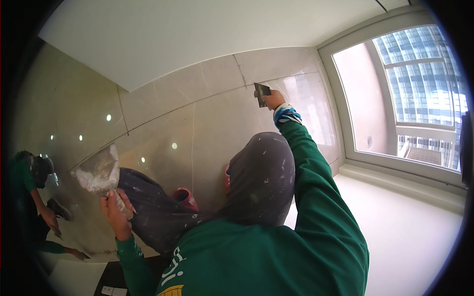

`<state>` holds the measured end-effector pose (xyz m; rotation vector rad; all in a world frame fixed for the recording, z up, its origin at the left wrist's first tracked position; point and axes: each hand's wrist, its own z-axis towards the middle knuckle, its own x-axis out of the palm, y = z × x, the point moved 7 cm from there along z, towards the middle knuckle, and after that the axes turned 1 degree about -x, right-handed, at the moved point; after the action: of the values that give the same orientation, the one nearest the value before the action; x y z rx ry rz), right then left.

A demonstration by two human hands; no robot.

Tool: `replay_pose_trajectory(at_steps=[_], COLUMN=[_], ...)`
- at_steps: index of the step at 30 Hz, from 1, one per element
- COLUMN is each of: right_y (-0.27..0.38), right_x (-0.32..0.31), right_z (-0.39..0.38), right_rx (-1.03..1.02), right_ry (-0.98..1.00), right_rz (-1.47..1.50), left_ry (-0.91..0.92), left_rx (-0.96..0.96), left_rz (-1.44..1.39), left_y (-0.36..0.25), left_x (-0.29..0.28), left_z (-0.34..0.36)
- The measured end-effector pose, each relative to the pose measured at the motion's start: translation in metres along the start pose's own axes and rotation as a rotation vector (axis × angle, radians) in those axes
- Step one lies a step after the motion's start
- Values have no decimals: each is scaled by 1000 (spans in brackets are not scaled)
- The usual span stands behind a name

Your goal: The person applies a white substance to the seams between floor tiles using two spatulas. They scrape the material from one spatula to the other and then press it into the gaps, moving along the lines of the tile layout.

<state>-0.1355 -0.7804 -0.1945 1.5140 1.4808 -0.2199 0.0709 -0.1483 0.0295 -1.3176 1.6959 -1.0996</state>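
Note:
My left hand is closed around the handle of a wide, triangular trowel. Whitish paste is smeared over its blade and down to the handle, beside my left knee. Stretched forward past my right knee, my right hand grips a small, dark, flat scraper. The scraper is at the large grey floor tiles, close to a dark joint line; whether its edge touches the tile is hard to tell. A striped band circles my right wrist.
A pale wall borders the tiles ahead. To the right stands a framed glass pane above a white sill. Another person bends low at far left. A dark panel with white sockets lies behind my left arm.

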Motion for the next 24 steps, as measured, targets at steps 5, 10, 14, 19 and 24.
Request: replay_pose_trajectory(at_steps=[5, 10, 14, 19, 24], right_y=[12, 34, 55, 37, 54], right_x=[44, 76, 96, 63, 82], right_z=[35, 29, 2, 18, 27], right_rx=[-179, -197, -273, -132, -303], right_ry=[-205, -263, -265, -204, -252], right_rz=[-223, -406, -479, -244, -489], left_ry=[-125, -125, -99, -134, -101], left_rx=[-35, -36, -39, -19, 2], left_rz=[51, 75, 66, 75, 65], left_y=[-4, -5, -3, -4, -4], left_x=[-23, -31, -31, -29, -26], left_z=[-15, -16, -17, -20, -16])
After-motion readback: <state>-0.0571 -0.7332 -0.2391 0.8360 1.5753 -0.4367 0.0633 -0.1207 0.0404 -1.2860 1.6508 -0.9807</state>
